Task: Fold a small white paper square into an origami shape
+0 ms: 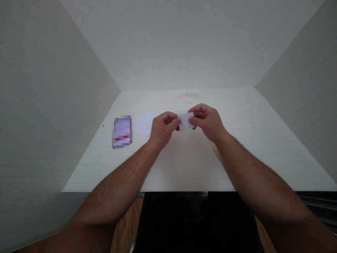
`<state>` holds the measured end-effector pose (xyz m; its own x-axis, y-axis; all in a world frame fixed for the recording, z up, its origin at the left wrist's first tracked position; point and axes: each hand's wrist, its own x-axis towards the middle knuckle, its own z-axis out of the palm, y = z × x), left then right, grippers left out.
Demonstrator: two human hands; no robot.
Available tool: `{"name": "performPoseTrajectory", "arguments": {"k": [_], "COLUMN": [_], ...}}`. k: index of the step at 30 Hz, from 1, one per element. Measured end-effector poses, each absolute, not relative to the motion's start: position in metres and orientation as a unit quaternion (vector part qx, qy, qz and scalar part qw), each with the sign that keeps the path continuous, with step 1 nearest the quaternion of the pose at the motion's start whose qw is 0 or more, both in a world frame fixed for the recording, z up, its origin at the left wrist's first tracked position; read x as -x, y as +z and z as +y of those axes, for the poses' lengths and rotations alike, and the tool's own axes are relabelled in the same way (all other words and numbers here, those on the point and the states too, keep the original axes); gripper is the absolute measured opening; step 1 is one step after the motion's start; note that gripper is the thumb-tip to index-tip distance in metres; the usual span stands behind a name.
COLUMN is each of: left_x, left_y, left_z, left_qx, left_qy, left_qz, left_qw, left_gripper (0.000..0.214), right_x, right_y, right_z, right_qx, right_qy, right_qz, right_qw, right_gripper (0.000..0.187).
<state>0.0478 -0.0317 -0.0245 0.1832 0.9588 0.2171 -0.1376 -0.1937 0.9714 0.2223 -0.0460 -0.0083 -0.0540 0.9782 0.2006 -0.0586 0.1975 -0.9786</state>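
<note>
Paper point(185, 122), white and folded into a small flat rectangle with slanting creases, sits between your hands over the white, streaky-grained tabletop point(184, 165). Your left hand point(163, 130) and right hand point(210, 121) each pinch one end. It is probably light, bendable, easily crumpled; hold it gently by the short edges.

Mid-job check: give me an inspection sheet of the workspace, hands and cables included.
Surface: white table; brownish stain near the back wall; orange speck towards the left edge.
Job's things: small folded paper, creases visible.
Clutter: loose white paper and a pixelated purplish item, unidentifiable, left of the hands.
Hands: left hand and right hand pinch opposite ends of the folded paper.
Cables: nothing seen.
Surroundings: left wall, right wall; wooden floor below.
</note>
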Motion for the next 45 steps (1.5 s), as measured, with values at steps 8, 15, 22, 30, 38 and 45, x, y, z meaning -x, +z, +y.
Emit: {"name": "performPoseTrajectory", "arguments": {"k": [8, 15, 22, 30, 38, 45], "left_x": [-0.049, -0.051, -0.053, -0.056, -0.056, -0.056], "left_y": [-0.018, -0.014, -0.016, -0.017, -0.014, -0.014], "left_z": [-0.037, -0.041, -0.038, -0.042, -0.044, -0.044], "left_qx": [-0.574, -0.583, -0.564, -0.57, -0.561, -0.559], "left_qy": [0.52, 0.51, 0.571, 0.542, 0.535, 0.536], "left_qz": [0.351, 0.371, 0.386, 0.382, 0.397, 0.398], "left_qw": [0.526, 0.513, 0.455, 0.485, 0.492, 0.492], "left_gripper": [0.02, 0.027, 0.026, 0.041, 0.025, 0.026], "right_x": [-0.221, -0.221, -0.218, -0.215, -0.214, -0.215], "right_y": [-0.009, -0.01, -0.011, -0.009, -0.005, -0.006], "right_z": [-0.046, -0.046, -0.047, -0.047, -0.049, -0.049], "right_qx": [0.418, 0.41, 0.395, 0.42, 0.437, 0.437], "right_qy": [0.47, 0.473, 0.501, 0.459, 0.455, 0.464], "right_qz": [-0.553, -0.557, -0.575, -0.566, -0.564, -0.559], "right_qw": [0.546, 0.545, 0.512, 0.541, 0.533, 0.531], "right_gripper": [0.024, 0.026, 0.035, 0.032, 0.028, 0.028]}}
